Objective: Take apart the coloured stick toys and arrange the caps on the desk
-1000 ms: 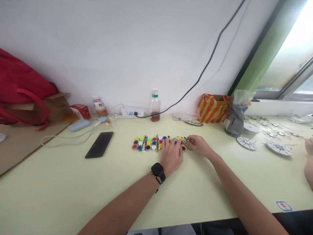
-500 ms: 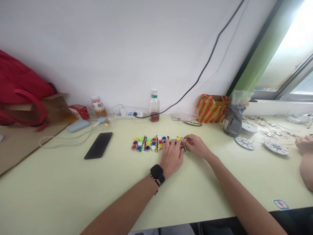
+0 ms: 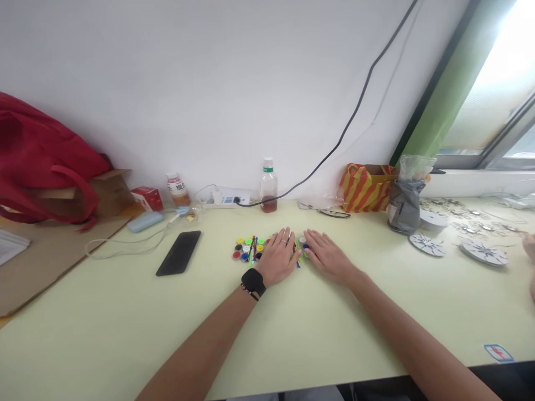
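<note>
Indoor workroom, long pale table point(image 3: 301, 328), power strip point(image 3: 228, 201), window point(image 3: 485, 106)

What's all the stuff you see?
round pieces: many, multicoloured, by hands
sticks: several, multicoloured, among pieces
phone: one, black, left of pieces
case: one, light blue, left
carton: one, red, back left
bottles: two, brownish, by wall
power strip: one, white, by wall
thick cable: one, black, along wall
cloth bag: one, red, far left
cardboard box: one, brown, left
striped bag: one, red-yellow, back right
pouch: one, grey, right
discs: several, pale, right
table: one, pale green, underneath
other person's hand: one, right edge
left hand: one, over pieces
right hand: one, at pieces
</note>
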Demonstrator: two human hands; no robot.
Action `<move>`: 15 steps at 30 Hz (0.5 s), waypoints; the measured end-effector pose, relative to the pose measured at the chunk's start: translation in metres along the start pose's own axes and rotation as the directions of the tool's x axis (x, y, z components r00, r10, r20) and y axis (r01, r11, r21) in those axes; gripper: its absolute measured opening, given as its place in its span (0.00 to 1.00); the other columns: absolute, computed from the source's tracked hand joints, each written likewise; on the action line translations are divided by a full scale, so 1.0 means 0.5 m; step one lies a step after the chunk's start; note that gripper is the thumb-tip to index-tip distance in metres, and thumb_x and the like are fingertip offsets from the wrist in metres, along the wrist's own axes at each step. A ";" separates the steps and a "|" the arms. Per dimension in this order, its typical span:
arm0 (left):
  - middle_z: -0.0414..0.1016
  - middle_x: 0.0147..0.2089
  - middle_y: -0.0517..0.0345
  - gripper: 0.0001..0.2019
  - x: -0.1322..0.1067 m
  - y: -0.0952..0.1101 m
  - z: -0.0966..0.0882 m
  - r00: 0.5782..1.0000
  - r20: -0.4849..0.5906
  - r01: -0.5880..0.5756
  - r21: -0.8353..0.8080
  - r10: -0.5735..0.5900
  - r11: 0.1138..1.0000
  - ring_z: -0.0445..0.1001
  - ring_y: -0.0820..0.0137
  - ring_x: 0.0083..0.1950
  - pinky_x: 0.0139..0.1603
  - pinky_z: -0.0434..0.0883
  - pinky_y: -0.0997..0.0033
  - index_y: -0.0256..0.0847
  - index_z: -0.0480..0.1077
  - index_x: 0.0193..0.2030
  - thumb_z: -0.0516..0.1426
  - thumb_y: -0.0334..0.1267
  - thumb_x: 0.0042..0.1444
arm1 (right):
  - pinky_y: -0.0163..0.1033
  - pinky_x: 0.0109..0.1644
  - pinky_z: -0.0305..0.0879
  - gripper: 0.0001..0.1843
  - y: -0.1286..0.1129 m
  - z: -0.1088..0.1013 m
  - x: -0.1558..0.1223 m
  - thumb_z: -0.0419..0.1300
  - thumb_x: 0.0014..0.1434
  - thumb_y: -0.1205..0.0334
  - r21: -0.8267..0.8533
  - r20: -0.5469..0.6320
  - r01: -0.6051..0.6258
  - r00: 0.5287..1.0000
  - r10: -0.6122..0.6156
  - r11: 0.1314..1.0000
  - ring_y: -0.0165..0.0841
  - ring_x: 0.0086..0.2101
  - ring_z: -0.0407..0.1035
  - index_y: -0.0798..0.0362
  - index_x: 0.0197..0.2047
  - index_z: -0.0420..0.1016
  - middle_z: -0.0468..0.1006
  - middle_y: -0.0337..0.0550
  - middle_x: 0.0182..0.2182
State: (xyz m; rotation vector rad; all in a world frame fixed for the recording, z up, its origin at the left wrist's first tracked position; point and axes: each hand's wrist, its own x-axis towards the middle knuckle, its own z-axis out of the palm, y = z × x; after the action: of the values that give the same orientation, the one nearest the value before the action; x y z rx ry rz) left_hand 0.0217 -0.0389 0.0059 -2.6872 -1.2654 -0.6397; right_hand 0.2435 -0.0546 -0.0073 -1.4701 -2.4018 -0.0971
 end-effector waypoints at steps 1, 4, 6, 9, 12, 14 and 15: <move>0.59 0.75 0.39 0.28 -0.003 0.001 0.007 1.000 -0.004 0.008 0.022 -0.007 1.000 0.57 0.53 0.77 0.75 0.55 0.47 0.33 0.61 0.71 0.44 0.48 0.72 | 0.57 0.77 0.43 0.35 -0.006 0.004 0.001 0.36 0.76 0.48 -0.014 0.024 0.007 1.000 -0.006 1.000 0.43 0.73 0.49 0.58 0.78 0.49 0.55 0.53 0.74; 0.62 0.74 0.40 0.28 -0.007 0.000 0.016 1.000 -0.009 0.007 0.064 -0.006 0.998 0.59 0.52 0.76 0.77 0.52 0.44 0.33 0.62 0.71 0.44 0.48 0.72 | 0.60 0.76 0.40 0.35 -0.014 0.011 0.003 0.35 0.76 0.48 -0.034 0.080 -0.004 0.997 0.007 0.999 0.44 0.73 0.47 0.57 0.78 0.50 0.53 0.52 0.75; 0.63 0.74 0.41 0.28 -0.008 0.002 0.016 1.000 -0.007 -0.003 0.074 0.004 0.997 0.60 0.52 0.75 0.77 0.51 0.43 0.34 0.62 0.72 0.44 0.48 0.73 | 0.61 0.76 0.40 0.35 -0.015 0.012 0.003 0.34 0.76 0.48 -0.025 0.103 -0.020 0.994 0.023 0.999 0.44 0.73 0.47 0.56 0.78 0.48 0.53 0.52 0.75; 0.62 0.74 0.43 0.28 -0.008 0.010 0.016 1.000 0.004 -0.017 0.073 0.017 0.997 0.60 0.52 0.75 0.77 0.51 0.43 0.36 0.62 0.72 0.43 0.49 0.73 | 0.61 0.76 0.41 0.35 -0.014 0.012 0.004 0.34 0.76 0.48 -0.001 0.129 -0.030 0.991 0.030 1.000 0.42 0.73 0.47 0.55 0.79 0.46 0.51 0.52 0.75; 0.62 0.75 0.45 0.29 -0.006 0.017 0.013 1.000 -0.006 -0.008 0.066 0.009 0.998 0.57 0.52 0.76 0.77 0.50 0.44 0.37 0.62 0.73 0.43 0.51 0.73 | 0.61 0.76 0.39 0.35 -0.015 0.009 0.006 0.33 0.76 0.48 0.007 0.136 -0.046 0.990 0.045 0.999 0.42 0.74 0.45 0.53 0.79 0.45 0.50 0.50 0.76; 0.60 0.75 0.45 0.30 -0.001 0.008 -0.002 0.999 -0.032 0.017 0.052 -0.015 0.999 0.54 0.52 0.78 0.78 0.49 0.44 0.37 0.61 0.73 0.44 0.53 0.73 | 0.61 0.76 0.38 0.36 -0.013 0.003 0.007 0.32 0.75 0.46 0.029 0.137 -0.065 0.989 0.061 0.997 0.41 0.74 0.44 0.51 0.79 0.43 0.49 0.48 0.76; 0.59 0.76 0.46 0.31 0.002 -0.004 -0.014 0.998 -0.045 0.034 0.041 -0.032 0.999 0.52 0.52 0.79 0.79 0.48 0.45 0.37 0.61 0.73 0.44 0.55 0.72 | 0.60 0.77 0.38 0.36 -0.011 0.000 0.007 0.32 0.75 0.44 0.045 0.135 -0.078 0.988 0.072 0.996 0.41 0.74 0.43 0.51 0.80 0.42 0.49 0.47 0.76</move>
State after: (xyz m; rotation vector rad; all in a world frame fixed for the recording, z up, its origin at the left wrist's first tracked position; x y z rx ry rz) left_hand 0.0187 -0.0387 0.0123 -2.6094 -1.2996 -0.6660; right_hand 0.2374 -0.0542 -0.0056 -1.5885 -2.4299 0.0807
